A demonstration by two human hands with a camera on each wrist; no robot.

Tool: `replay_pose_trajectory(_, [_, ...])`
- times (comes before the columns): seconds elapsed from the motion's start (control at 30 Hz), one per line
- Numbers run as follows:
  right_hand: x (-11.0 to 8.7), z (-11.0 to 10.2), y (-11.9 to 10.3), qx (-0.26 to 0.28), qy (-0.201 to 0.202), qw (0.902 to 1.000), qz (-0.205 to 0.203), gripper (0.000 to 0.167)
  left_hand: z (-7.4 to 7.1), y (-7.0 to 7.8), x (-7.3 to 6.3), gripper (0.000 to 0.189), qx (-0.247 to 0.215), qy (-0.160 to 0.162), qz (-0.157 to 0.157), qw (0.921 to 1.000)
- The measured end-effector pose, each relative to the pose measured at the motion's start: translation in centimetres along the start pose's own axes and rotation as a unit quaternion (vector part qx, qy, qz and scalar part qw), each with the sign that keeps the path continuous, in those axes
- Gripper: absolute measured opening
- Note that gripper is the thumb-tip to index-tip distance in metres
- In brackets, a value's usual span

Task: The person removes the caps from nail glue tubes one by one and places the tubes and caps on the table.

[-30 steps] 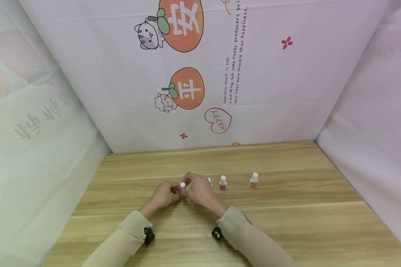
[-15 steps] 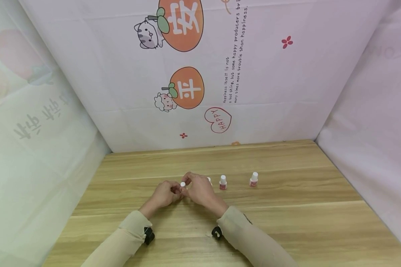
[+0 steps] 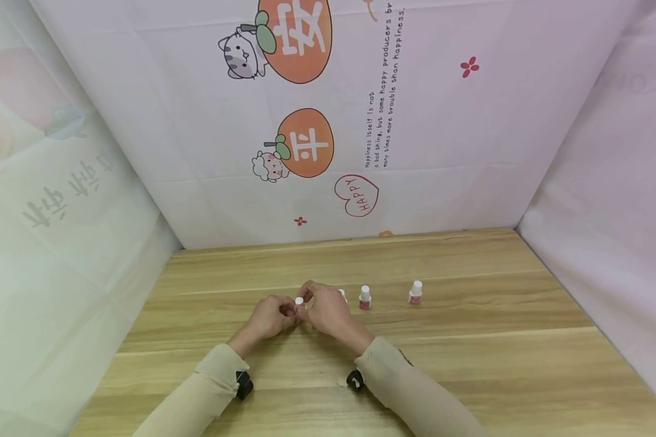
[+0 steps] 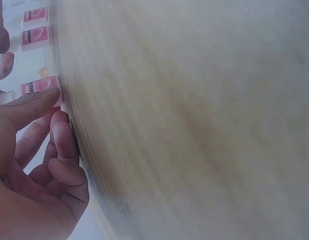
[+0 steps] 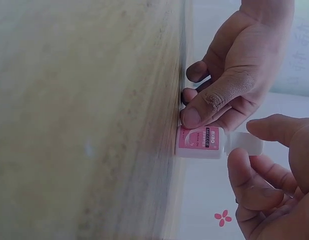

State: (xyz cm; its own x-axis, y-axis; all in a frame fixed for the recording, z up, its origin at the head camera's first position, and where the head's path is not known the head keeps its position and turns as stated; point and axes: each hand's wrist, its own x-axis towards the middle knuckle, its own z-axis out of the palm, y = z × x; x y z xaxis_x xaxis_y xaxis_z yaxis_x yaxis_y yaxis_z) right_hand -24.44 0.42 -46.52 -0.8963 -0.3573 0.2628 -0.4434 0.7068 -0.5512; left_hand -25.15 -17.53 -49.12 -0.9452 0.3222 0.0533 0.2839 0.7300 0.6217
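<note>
A small white glue bottle with a pink label stands upright on the wooden table, between both hands. My left hand pinches its body low down, the thumb lying against the label in the left wrist view. Around the white cap curl the thumb and fingers of my right hand, and the cap's top shows between them in the head view. The cap sits on the bottle's neck. Most of the bottle's body is hidden by the fingers from above.
Right of the hands, two similar glue bottles stand upright, a nearer bottle and a farther bottle. Another white-capped bottle is mostly hidden behind my right hand. A printed white cloth rises along the table's back edge.
</note>
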Motion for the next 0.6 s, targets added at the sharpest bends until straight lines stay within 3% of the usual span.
replay_pose_trajectory(0.6, [0.13, 0.08, 0.04, 0.006, -0.005, 0.9999, 0.015, 0.015, 0.04, -0.24, 0.10, 0.011, 0.006, 0.003, 0.006, 1.0000])
